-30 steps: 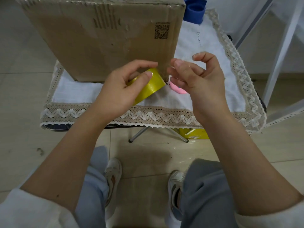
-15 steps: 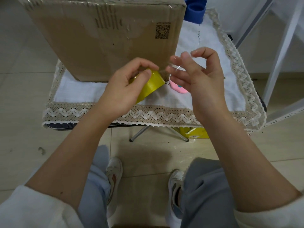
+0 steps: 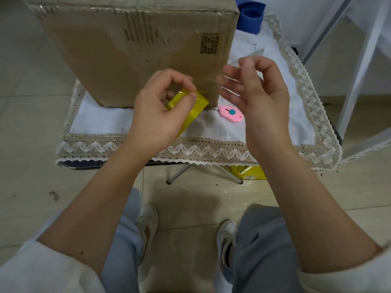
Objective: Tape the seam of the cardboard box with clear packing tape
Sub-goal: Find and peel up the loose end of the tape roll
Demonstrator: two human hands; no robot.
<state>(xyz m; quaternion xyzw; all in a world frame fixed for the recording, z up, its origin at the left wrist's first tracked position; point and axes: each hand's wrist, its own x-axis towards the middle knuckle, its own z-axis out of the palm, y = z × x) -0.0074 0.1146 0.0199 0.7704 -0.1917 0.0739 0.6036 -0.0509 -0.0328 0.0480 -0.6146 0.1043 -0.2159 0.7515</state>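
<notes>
A large brown cardboard box [image 3: 131, 49] stands on a small table covered with a white lace-edged cloth [image 3: 101, 125]. In front of the box, my left hand [image 3: 156, 115] grips a yellowish roll of clear packing tape [image 3: 190, 112], thumb and forefinger pressing its outer edge. My right hand [image 3: 258, 98] is to the right of the roll, fingertips pinching the free end of a clear tape strip [image 3: 211, 82] that stretches from the roll. The strip is nearly invisible against the box.
A pink cutter [image 3: 230, 113] with a teal button lies on the cloth between my hands. A blue cup-like object [image 3: 250, 16] sits behind the box's right corner. A white metal frame [image 3: 359, 66] stands at the right. A yellow packet [image 3: 247, 172] lies under the table.
My right hand has moved right and up, away from the roll, drawing out a length of clear tape. The pink cutter has come into full view between the hands.
</notes>
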